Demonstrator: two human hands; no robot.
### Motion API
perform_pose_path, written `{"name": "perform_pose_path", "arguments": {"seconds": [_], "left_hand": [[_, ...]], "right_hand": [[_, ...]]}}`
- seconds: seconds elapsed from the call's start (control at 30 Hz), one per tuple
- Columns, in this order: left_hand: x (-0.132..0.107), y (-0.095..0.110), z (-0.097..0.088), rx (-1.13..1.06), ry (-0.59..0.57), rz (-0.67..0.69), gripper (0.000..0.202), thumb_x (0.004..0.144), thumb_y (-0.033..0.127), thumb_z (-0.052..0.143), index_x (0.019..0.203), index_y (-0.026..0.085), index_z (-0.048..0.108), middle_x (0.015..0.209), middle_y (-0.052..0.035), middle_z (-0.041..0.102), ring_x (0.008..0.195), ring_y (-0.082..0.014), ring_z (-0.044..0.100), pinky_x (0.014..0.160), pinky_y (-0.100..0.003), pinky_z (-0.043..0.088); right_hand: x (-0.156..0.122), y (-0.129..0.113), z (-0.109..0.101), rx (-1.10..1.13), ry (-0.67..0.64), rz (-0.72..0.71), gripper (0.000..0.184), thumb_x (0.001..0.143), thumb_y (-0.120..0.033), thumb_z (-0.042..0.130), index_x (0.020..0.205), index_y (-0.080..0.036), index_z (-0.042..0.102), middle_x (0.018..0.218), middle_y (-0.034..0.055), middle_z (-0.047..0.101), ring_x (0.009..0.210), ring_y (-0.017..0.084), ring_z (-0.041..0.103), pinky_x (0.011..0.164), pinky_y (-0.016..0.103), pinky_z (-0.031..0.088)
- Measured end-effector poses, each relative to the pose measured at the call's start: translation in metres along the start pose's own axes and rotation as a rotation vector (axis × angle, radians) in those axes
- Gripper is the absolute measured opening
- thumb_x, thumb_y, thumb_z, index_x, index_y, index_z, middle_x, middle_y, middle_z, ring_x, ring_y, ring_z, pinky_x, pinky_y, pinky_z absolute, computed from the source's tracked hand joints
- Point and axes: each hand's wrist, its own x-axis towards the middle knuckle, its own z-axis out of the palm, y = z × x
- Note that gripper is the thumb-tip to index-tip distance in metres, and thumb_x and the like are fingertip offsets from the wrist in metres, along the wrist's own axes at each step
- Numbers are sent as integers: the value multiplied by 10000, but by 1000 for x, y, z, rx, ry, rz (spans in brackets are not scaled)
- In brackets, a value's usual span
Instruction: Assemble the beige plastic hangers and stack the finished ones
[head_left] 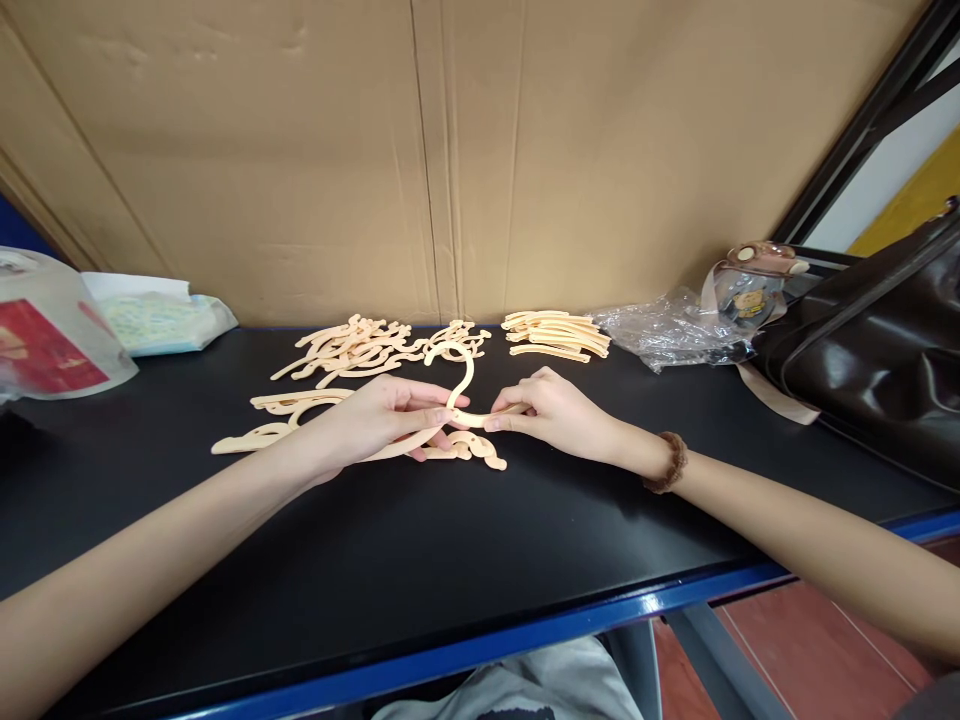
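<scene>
Right grip (564, 413) over tabletop (480, 550), cardboard (637, 150) behind

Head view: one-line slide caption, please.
Left hand and right hand hold peach-coloured parts, one hooked, over a black table, more parts piled behind.

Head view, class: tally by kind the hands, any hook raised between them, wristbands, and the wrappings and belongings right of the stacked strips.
Hands: 2 (left hand, right hand)
Peach hook: 1
Brown wristband: 1
Crumpled clear plastic: 1
Clear brown-topped bottle: 1
Black bag: 1
Total: 7
</scene>
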Motion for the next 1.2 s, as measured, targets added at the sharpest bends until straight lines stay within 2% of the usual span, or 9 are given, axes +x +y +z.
{"name": "perform_pose_path", "arguments": {"seconds": [0.17, 0.33, 0.47, 0.67, 0.83, 1.0, 1.2], "left_hand": [[0, -1, -1, -41, 26, -16, 394, 810, 458, 652, 1132, 232, 666, 862, -22, 758, 878, -198, 704, 779, -261, 562], [2, -5, -2, -95, 15, -5, 410, 811, 459, 658, 1158, 242, 643, 900, -11, 756, 926, -202, 703, 820, -267, 567], [1, -4, 0, -100, 37, 8, 398, 812, 441, 659, 1150, 232, 645, 866, -6, 755, 892, -194, 712, 811, -266, 576], [1, -3, 0, -105, 63, 40, 402, 780, 450, 684, 1113, 226, 669, 867, -17, 755, 861, -205, 719, 827, -309, 584], [2, -6, 0, -131, 68, 60, 384, 793, 432, 673, 1114, 221, 662, 937, -25, 749, 848, -195, 719, 832, -310, 585], [3, -8, -2, -65, 122, 92, 386, 813, 444, 638, 1137, 235, 646, 1084, -37, 716, 810, -193, 715, 731, -305, 610], [6, -9, -9, 44, 167, 113, 400, 824, 458, 617, 1177, 271, 639, 1126, -29, 700, 823, -177, 695, 625, -242, 586]], "right_hand": [[-2, -5, -1, -128, 2, -20, 431, 963, -507, 399, 807, -176, 628, 712, -3, 665, 630, 114, 542, 817, 304, 300], [-4, -7, 1, -166, 7, -12, 441, 970, -504, 380, 748, -174, 573, 612, -33, 587, 566, 100, 474, 791, 296, 306], [-4, -11, 0, -175, 14, 11, 441, 971, -501, 386, 719, -176, 547, 542, -56, 509, 521, 87, 429, 749, 276, 319], [-6, -15, -2, -124, -25, 119, 367, 958, -490, 431, 775, -203, 570, 614, -46, 590, 581, 103, 496, 578, 236, 283], [-5, -17, -2, -109, -22, 173, 346, 951, -483, 449, 775, -211, 571, 631, -48, 588, 580, 103, 486, 562, 237, 269], [-3, -14, -5, -63, 76, 289, 382, 952, -503, 417, 743, -204, 530, 612, -47, 530, 573, 107, 467, 564, 242, 272], [0, -4, -9, 6, 149, 383, 386, 929, -514, 432, 731, -200, 537, 641, -40, 535, 597, 112, 463, 570, 246, 286]]}}
